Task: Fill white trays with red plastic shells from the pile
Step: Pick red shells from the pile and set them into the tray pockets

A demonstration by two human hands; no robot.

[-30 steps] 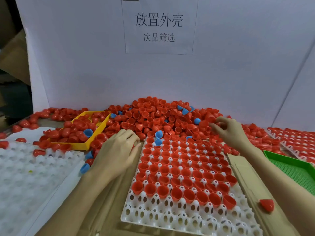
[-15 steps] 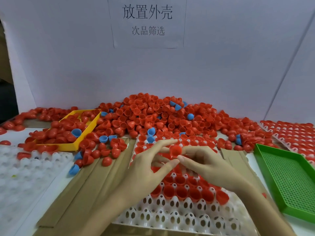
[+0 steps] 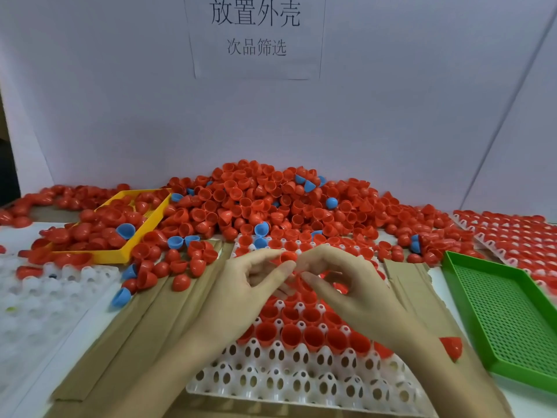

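Here, at 9 o'clock, an empty white tray (image 3: pixel 45 300) lies below a yellow tray (image 3: pixel 120 254) holding red shells and one blue one. At centre, the left hand (image 3: pixel 241 294) and the right hand (image 3: pixel 346 291) meet above the partly filled white tray (image 3: pixel 286 378), fingertips of both pinched together on one red shell (image 3: pixel 288 257). Toward 12 o'clock the pile of red shells (image 3: pixel 265 206), dotted with blue shells (image 3: pixel 331 203), spreads against the white backboard (image 3: pixel 391 116). At 5 o'clock a loose red shell (image 3: pixel 451 347) sits beside the right wrist. At 3 o'clock a green tray (image 3: pixel 497 315) lies in front of a filled white tray (image 3: pixel 512 230).
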